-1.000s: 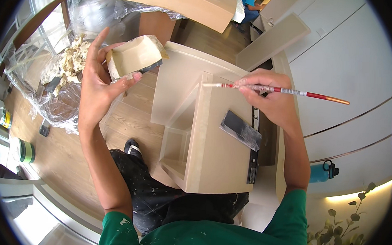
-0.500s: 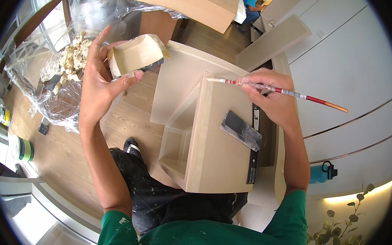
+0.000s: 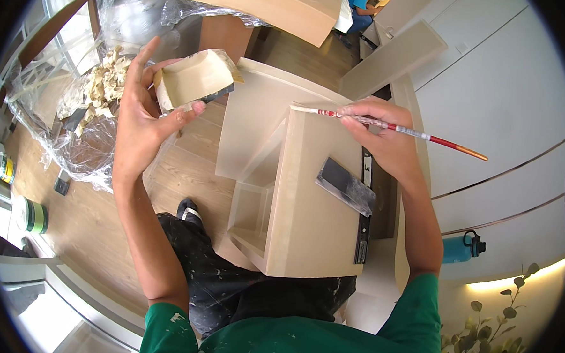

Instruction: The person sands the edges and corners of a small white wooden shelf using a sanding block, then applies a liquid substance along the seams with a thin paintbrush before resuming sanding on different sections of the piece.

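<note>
In my right hand (image 3: 379, 132) is a thin paintbrush (image 3: 439, 140) with a red handle and orange end, held in a pinch. Its pale tip meets the upper left corner of a beige drawer (image 3: 308, 229), which stands on its side over my lap. My left hand (image 3: 144, 115) grips a small open cardboard box (image 3: 197, 79), smeared with cream paint inside and tipped toward me. On the drawer's side lies a dark grey sanding block (image 3: 346, 186), dusty at one end. A black drawer slide (image 3: 364, 213) runs along the right edge.
Clear plastic sheeting (image 3: 86, 147) with crumpled masking paper (image 3: 105, 81) lies at left. Tubs (image 3: 32, 214) stand on the wooden floor behind it. White cabinets (image 3: 504, 92) line the right, with a blue bottle (image 3: 461, 248). Another person (image 3: 358, 11) sits far back.
My right hand has moved slightly left with the paintbrush, bringing its tip to the drawer's corner. My left hand keeps its hold on the box.
</note>
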